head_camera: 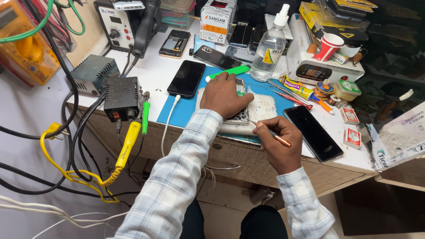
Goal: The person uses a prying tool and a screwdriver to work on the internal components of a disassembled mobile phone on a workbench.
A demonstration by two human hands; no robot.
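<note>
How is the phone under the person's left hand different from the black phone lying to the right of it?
The opened phone lies under the left hand with its insides showing; the black phone is closed, a plain dark face. The opened one rests on a white pad; the black one lies on the bare desk, untouched. Both lie flat.
</note>
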